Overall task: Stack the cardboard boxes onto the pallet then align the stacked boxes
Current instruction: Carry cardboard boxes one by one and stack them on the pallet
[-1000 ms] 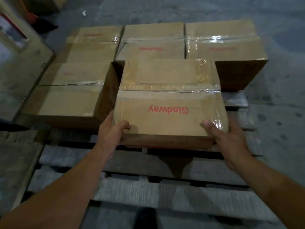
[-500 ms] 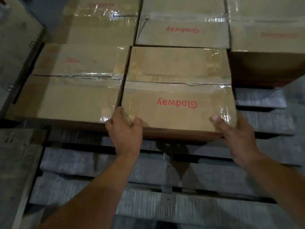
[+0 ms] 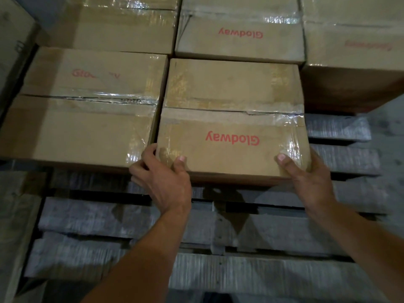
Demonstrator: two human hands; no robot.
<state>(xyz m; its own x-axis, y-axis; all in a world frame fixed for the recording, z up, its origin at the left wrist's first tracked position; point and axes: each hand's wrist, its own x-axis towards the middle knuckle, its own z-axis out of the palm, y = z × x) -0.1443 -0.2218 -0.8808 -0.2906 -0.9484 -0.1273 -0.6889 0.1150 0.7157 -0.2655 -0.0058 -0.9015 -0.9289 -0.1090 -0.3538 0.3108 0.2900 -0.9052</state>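
Head view: a grey wooden pallet [image 3: 262,278] fills the lower half, its bare slats running crosswise nearer the camera than the taped Glodway box [image 3: 231,119], which sits at the middle of the front row. Beyond that box stands a back row of three cartons: the back-middle carton [image 3: 238,33] directly behind it and touching, the back-left carton [image 3: 122,27] diagonally off, and the back-right carton [image 3: 354,51] behind its right corner, apparently standing higher, though the wide lens makes that hard to judge. Pressed against the Glodway box's left side is the front-left carton [image 3: 83,119], with only a thin dark seam between them.

The left hand [image 3: 166,182] grips the Glodway box's near left corner, fingers curled round into the seam, left thumb [image 3: 180,164] flat on the top face. The right hand [image 3: 310,182] clamps the near right corner, right thumb [image 3: 284,162] on top, its fingers hidden along the box's right side.
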